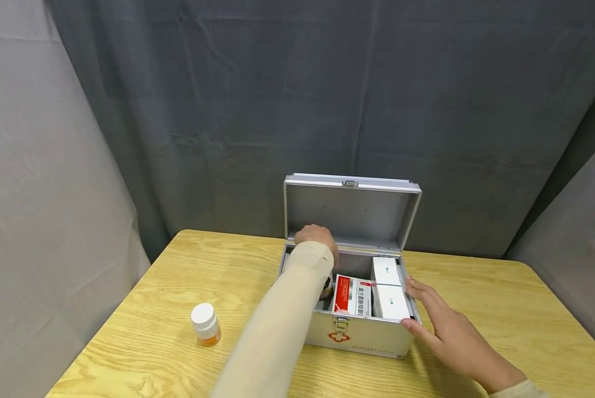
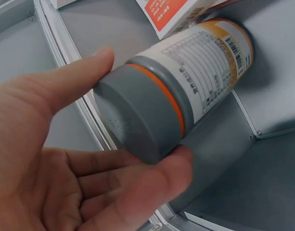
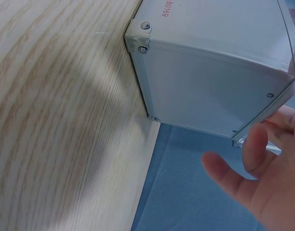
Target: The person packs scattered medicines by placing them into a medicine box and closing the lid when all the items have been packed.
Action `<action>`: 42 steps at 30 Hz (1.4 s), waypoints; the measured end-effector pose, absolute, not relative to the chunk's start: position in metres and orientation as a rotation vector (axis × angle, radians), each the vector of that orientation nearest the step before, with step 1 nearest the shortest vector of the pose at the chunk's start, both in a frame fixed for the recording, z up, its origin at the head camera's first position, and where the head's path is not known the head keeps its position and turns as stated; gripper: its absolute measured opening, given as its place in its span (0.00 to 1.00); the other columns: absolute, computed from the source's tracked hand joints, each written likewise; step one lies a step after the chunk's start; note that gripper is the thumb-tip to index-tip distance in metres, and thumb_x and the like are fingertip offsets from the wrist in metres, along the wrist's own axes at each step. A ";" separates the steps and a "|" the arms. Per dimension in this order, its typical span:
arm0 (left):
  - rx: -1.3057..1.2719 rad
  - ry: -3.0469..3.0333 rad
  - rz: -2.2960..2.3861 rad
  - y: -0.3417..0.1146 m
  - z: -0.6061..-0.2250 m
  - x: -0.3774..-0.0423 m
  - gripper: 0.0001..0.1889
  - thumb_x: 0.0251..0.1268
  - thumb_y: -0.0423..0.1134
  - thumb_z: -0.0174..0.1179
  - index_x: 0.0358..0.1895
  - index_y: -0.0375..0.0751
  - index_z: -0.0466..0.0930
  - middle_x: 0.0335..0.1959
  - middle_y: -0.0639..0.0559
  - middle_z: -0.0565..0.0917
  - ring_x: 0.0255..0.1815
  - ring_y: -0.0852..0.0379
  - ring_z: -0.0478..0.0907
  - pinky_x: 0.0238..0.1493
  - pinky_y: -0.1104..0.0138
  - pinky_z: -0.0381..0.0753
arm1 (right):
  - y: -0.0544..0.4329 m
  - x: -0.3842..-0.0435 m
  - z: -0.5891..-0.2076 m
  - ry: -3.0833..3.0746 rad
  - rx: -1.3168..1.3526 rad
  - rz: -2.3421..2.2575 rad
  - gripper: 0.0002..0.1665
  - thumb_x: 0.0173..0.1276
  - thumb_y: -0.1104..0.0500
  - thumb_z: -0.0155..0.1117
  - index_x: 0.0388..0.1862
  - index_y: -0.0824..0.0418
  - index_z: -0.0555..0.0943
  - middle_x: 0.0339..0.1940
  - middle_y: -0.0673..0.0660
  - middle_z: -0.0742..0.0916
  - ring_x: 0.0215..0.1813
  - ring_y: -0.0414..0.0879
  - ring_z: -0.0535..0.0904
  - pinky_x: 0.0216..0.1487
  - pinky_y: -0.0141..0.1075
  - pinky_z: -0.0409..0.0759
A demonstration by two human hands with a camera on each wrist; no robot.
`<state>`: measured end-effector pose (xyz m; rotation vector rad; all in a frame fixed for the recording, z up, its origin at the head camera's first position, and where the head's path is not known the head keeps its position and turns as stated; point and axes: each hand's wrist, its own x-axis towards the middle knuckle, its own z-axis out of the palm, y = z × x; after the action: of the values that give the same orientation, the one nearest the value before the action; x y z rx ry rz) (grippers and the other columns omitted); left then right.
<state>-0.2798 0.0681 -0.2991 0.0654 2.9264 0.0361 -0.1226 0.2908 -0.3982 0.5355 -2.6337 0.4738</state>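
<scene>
My left hand [image 1: 318,239] reaches into an open silver first-aid case [image 1: 372,338]. In the left wrist view its thumb and fingers pinch the grey cap of a pill bottle [image 2: 200,79] with a white and orange label. The bottle lies tilted inside the case, its base away from the hand. On the case's right rim rests my right hand [image 1: 451,334], fingers extended and thumb at the front corner. Inside stand a red-and-white medicine box [image 1: 354,296] and white boxes [image 1: 393,301] along the right wall. My left sleeve hides part of the case's left side.
A small white-capped bottle [image 1: 205,325] with an orange base stands on the wooden table [image 1: 143,337], left of the case. The raised lid [image 1: 347,215] leans back near the dark curtain [image 1: 257,110]. Pale curtains hang on both sides.
</scene>
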 end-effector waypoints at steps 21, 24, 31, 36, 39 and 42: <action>0.069 2.851 -0.099 0.073 -0.294 -0.273 0.29 0.54 0.63 0.69 0.55 0.50 0.84 0.45 0.54 0.85 0.38 0.55 0.78 0.31 0.64 0.83 | 0.292 -0.123 -0.396 -2.656 0.528 0.487 0.33 0.70 0.49 0.65 0.69 0.59 0.69 0.74 0.58 0.72 0.58 0.60 0.83 0.45 0.55 0.83; 0.069 2.855 -0.106 0.073 -0.295 -0.273 0.29 0.53 0.63 0.69 0.55 0.50 0.84 0.44 0.54 0.85 0.36 0.55 0.79 0.30 0.64 0.83 | 0.292 -0.123 -0.397 -2.660 0.526 0.491 0.33 0.70 0.49 0.65 0.69 0.59 0.69 0.74 0.58 0.72 0.58 0.60 0.83 0.44 0.55 0.83; 0.070 2.870 -0.079 0.070 -0.286 -0.262 0.28 0.55 0.63 0.68 0.54 0.51 0.85 0.42 0.54 0.85 0.36 0.56 0.79 0.32 0.65 0.82 | 0.292 -0.123 -0.396 -2.663 0.528 0.492 0.34 0.70 0.49 0.65 0.70 0.59 0.68 0.74 0.59 0.72 0.59 0.61 0.82 0.45 0.55 0.83; 0.107 2.902 -0.026 0.066 -0.271 -0.250 0.25 0.57 0.62 0.67 0.55 0.54 0.85 0.47 0.56 0.85 0.40 0.56 0.78 0.39 0.66 0.82 | 0.293 -0.123 -0.395 -2.684 0.523 0.496 0.34 0.71 0.48 0.64 0.70 0.59 0.68 0.74 0.59 0.72 0.59 0.61 0.82 0.46 0.56 0.82; 0.118 2.913 0.032 0.066 -0.269 -0.254 0.25 0.57 0.61 0.68 0.54 0.53 0.85 0.46 0.55 0.85 0.40 0.56 0.77 0.40 0.65 0.81 | 0.295 -0.123 -0.394 -2.685 0.525 0.495 0.34 0.71 0.48 0.64 0.70 0.59 0.68 0.74 0.59 0.72 0.58 0.61 0.83 0.46 0.56 0.82; 0.144 2.949 0.078 0.064 -0.266 -0.254 0.24 0.56 0.59 0.68 0.52 0.51 0.86 0.42 0.55 0.85 0.38 0.56 0.77 0.37 0.66 0.79 | 0.296 -0.124 -0.394 -2.670 0.530 0.488 0.34 0.70 0.49 0.64 0.70 0.59 0.68 0.74 0.59 0.72 0.57 0.61 0.83 0.45 0.56 0.82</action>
<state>-0.2544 0.0635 -0.2658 0.1443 2.9493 0.0781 -0.1235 0.2958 -0.3942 0.5295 -2.6704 0.4885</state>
